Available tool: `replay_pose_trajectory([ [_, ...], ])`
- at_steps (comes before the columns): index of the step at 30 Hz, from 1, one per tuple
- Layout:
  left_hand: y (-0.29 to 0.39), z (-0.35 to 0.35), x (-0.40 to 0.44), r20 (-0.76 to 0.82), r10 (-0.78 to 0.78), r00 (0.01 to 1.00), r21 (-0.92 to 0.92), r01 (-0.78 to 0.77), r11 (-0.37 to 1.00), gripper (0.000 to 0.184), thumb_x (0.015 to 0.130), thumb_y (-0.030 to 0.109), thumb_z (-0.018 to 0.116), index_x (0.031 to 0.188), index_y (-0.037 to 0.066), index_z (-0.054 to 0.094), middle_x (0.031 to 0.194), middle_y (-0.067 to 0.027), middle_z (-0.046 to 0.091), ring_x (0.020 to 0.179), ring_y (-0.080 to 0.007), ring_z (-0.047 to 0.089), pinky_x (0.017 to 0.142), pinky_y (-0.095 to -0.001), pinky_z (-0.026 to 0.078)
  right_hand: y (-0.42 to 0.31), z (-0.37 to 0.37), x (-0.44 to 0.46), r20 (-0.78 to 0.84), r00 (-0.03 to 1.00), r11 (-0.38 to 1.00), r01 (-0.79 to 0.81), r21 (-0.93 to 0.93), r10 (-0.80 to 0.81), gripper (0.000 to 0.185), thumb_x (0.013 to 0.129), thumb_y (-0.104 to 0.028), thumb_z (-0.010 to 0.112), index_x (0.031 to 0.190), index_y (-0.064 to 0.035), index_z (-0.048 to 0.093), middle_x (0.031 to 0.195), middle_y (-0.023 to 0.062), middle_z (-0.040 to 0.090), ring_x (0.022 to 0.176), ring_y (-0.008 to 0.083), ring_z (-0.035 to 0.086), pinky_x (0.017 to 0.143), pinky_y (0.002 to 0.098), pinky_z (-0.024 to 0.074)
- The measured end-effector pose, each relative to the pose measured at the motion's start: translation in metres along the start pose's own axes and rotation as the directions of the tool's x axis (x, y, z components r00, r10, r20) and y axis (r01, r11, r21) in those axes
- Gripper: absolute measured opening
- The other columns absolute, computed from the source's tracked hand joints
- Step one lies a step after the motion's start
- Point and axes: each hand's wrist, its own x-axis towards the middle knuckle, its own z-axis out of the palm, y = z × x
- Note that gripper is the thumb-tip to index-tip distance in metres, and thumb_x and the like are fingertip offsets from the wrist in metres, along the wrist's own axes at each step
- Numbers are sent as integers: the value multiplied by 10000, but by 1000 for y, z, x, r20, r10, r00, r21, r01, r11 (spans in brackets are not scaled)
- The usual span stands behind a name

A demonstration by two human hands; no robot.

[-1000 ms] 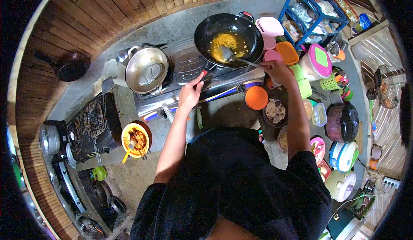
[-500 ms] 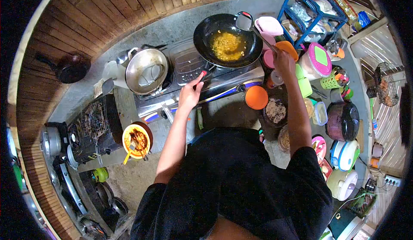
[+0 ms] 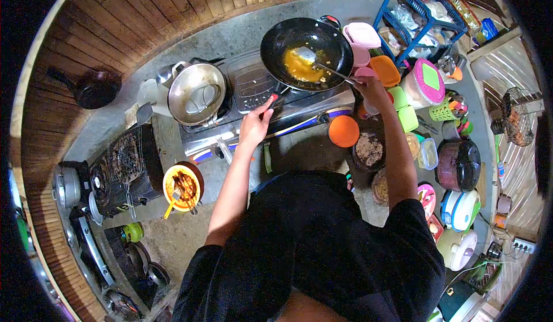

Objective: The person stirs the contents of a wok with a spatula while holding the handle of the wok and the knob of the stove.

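Observation:
A black wok rests on the right burner of the gas stove, with yellow-orange liquid and small bits at its bottom. My right hand is closed around the handle of a metal spatula, whose blade dips into the liquid. At the near side of the wok, my left hand grips the wok's handle, which shows a red tip by the fingers. A silver pan with a wire piece inside sits on the left burner.
An orange bowl and a dark bowl of brownish food lie near my right forearm. Lidded containers crowd the counter at right, below a blue rack. A yellow bowl with sauce and a brush stands at left.
The spatula's blade has moved from the wok's far right rim down into the liquid. My right hand has shifted slightly left and down; my left hand stays on the handle.

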Motion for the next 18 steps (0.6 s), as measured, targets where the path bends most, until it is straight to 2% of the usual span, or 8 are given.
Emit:
replay_pose_trajectory([
  [2, -2, 1, 1, 3, 6, 1000, 0, -6, 1000, 383, 955, 266, 604, 1332, 325, 572, 1239, -155, 632, 1162, -298, 612, 961, -348, 478, -3, -4, -1, 169, 986, 994, -7, 109, -12, 263, 957, -227, 574, 1147, -95, 699, 949, 159, 710, 852, 291, 675, 799, 404, 504],
  [5, -7, 4, 2, -30, 66, 997, 7, -65, 998, 385, 955, 262, 605, 1333, 324, 570, 1231, -153, 637, 1149, -298, 620, 950, -347, 484, 10, 2, 4, 184, 976, 991, 98, 90, -113, 258, 954, -201, 602, 1172, -97, 693, 860, 93, 698, 774, 152, 621, 719, 328, 493],
  [6, -8, 4, 2, -33, 65, 997, -12, -66, 998, 383, 956, 265, 603, 1333, 322, 571, 1226, -151, 641, 1144, -299, 623, 947, -347, 485, 14, 2, 5, 185, 976, 991, 99, 90, -114, 258, 954, -201, 602, 1172, -97, 693, 860, 93, 698, 774, 152, 621, 719, 328, 493],
  [8, -8, 3, 1, -37, 65, 997, -32, -66, 997, 381, 957, 268, 601, 1332, 320, 572, 1221, -148, 644, 1139, -299, 627, 944, -348, 486, 10, -2, 5, 228, 970, 978, 31, 208, -79, 262, 948, -193, 604, 1167, -75, 688, 938, 99, 718, 839, 201, 662, 802, 335, 501],
  [12, 0, -1, -2, -27, 45, 999, -21, -45, 999, 366, 959, 293, 594, 1324, 326, 579, 1212, -152, 646, 1135, -312, 624, 943, -351, 486, -2, -12, 3, 176, 980, 981, 56, 188, -90, 232, 942, -158, 610, 1137, -65, 693, 921, 81, 715, 854, 198, 659, 799, 331, 505],
  [15, -1, -1, -2, -26, 45, 999, -15, -46, 999, 363, 960, 307, 591, 1321, 333, 579, 1212, -158, 644, 1134, -321, 621, 938, -356, 489, 17, -10, 16, 13, 971, 943, 230, 239, -240, 217, 927, -183, 625, 1102, -81, 703, 925, 114, 714, 861, 267, 679, 773, 375, 520],
  [17, -1, -1, -1, -32, 55, 998, -12, -56, 998, 364, 959, 312, 591, 1322, 337, 578, 1211, -161, 643, 1133, -325, 620, 935, -359, 492, 24, -7, 22, -115, 981, 987, 155, -38, -158, 231, 911, -218, 612, 1099, -116, 698, 908, 163, 706, 830, 348, 687, 722, 439, 542],
  [18, -1, 0, -1, -25, 50, 998, -9, -50, 999, 366, 959, 312, 592, 1323, 337, 577, 1213, -160, 642, 1134, -325, 620, 937, -362, 491, 28, -5, 24, -115, 981, 987, 154, -39, -158, 231, 911, -218, 612, 1099, -116, 698, 908, 163, 706, 830, 348, 687, 722, 439, 542],
])
